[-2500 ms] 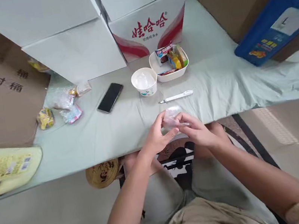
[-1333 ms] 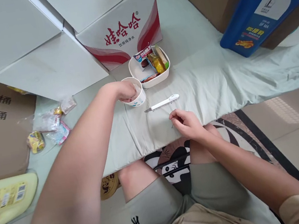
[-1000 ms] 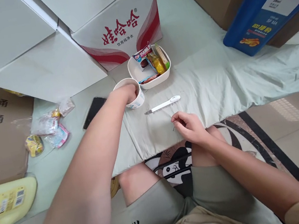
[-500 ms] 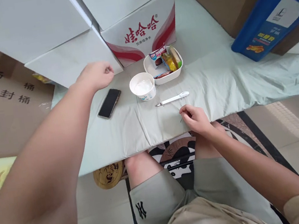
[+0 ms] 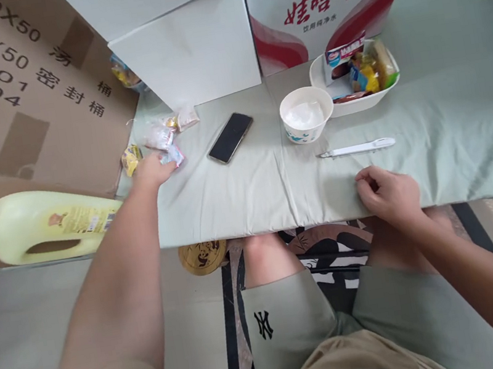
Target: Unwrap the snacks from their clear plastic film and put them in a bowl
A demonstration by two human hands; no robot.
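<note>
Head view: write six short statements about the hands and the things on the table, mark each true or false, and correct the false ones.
1. The left hand is at the packets. True.
2. The knife lies between the right hand and the tray. True.
3. The right hand grips the knife. False: the hand is apart from it.
4. The phone lies between the packets and the cup. True.
5. The cup stands inside the tray. False: it stands beside it.
6. The phone stands on its edge. False: it lies flat.
</note>
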